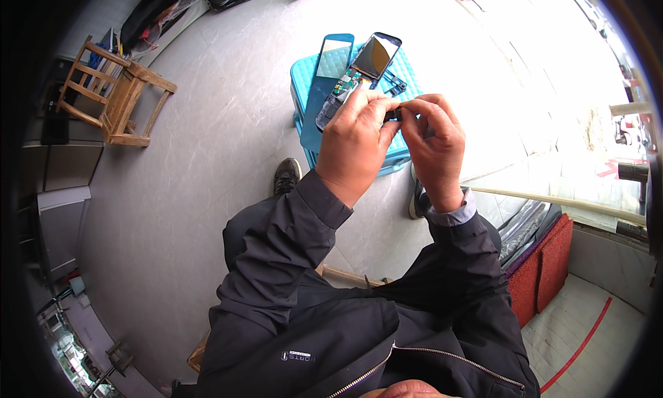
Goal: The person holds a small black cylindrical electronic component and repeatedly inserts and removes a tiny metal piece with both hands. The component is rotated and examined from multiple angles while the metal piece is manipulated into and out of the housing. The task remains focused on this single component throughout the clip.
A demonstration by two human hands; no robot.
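Observation:
Above a light-blue plastic stool (300,80), my left hand (356,142) and my right hand (436,139) meet at the fingertips. Both pinch a small dark part (394,114), mostly covered by the fingers, so its kind is unclear. Under my left hand lies an opened handheld electronic device, with a green circuit board (347,84) bare in its casing. Its dark glossy screen section (379,54) extends toward the far edge of the stool. A flat bluish panel (334,58) rests left of the device. Close beyond my fingers is a small black plastic frame piece (396,86).
On the left of the grey tiled floor stands a small wooden chair (124,98). Red and dark mats (542,267) lean at the right, near a long pale pole (559,200). My shoes (286,176) flank the blue stool.

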